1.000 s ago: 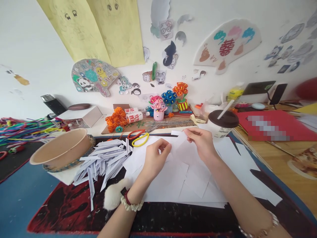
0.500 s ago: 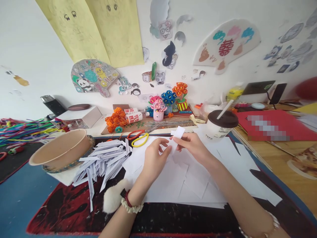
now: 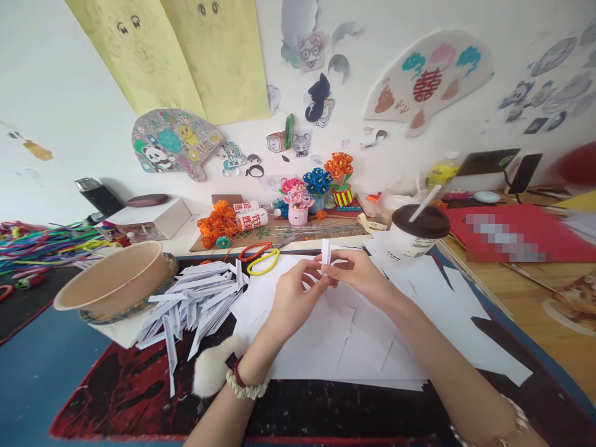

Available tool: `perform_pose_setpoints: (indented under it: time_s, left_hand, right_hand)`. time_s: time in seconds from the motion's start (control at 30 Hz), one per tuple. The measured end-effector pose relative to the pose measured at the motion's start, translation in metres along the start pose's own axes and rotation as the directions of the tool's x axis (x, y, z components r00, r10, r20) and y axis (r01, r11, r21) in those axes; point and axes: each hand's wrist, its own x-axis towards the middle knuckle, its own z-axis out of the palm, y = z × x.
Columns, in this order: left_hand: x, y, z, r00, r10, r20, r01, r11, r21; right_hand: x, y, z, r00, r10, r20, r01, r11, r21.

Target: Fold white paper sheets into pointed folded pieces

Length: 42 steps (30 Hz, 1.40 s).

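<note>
A narrow folded paper strip (image 3: 326, 253) stands upright between my two hands, above the sheets. My left hand (image 3: 298, 295) is closed, thumb and fingers pinching its lower part. From the right, my right hand (image 3: 356, 272) grips the same strip, its thumb across the front. Beneath both hands lie white paper sheets (image 3: 307, 347), partly overlapping, with smaller cut pieces on top. Left of them is a heap of folded paper strips (image 3: 200, 298). Scissors (image 3: 263, 261) with a red and a yellow handle loop lie just behind my left hand.
A tan bowl (image 3: 112, 276) stands left of the heap. A lidded cup with a straw (image 3: 414, 239) stands behind the right-hand papers. Craft flowers (image 3: 298, 202) line the wall side. A white fluffy thing (image 3: 215, 367) lies beside my left wrist. A red folder (image 3: 503, 230) is at right.
The paper piece was wider and tilted; now it is a narrow upright strip, folded over. My hands have come closer together, and both fingertips meet on it.
</note>
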Motion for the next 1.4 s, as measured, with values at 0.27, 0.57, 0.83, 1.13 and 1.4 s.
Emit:
perform_pose_setpoints:
  time_s: [0.27,0.57,0.83,1.13,1.4]
  left_hand:
    - [0.002,-0.004,0.000,1.000,0.010,-0.016,-0.012,0.989,-0.151]
    - [0.001,-0.003,-0.002,0.972,0.043,-0.230,-0.048,0.999,-0.017]
    - [-0.001,0.001,-0.006,0.940,0.043,-0.338,-0.039,0.999,0.019]
    - [-0.006,-0.001,-0.003,0.801,0.456,-0.389,-0.206,0.819,0.535]
    - [-0.006,-0.008,-0.006,0.753,0.631,-0.185,-0.324,0.601,0.731]
  right_hand:
    - [-0.002,-0.006,-0.004,1.000,-0.005,0.028,0.005,1.000,0.004]
    - [-0.004,-0.004,0.000,0.984,0.132,0.116,-0.124,0.989,-0.074]
    - [-0.003,-0.002,0.007,0.994,0.058,0.091,-0.054,0.998,-0.036]
    - [-0.004,-0.006,0.009,0.999,0.038,0.027,-0.037,0.999,-0.040]
    - [-0.004,-0.009,0.011,0.999,-0.014,-0.044,0.012,0.999,-0.037]
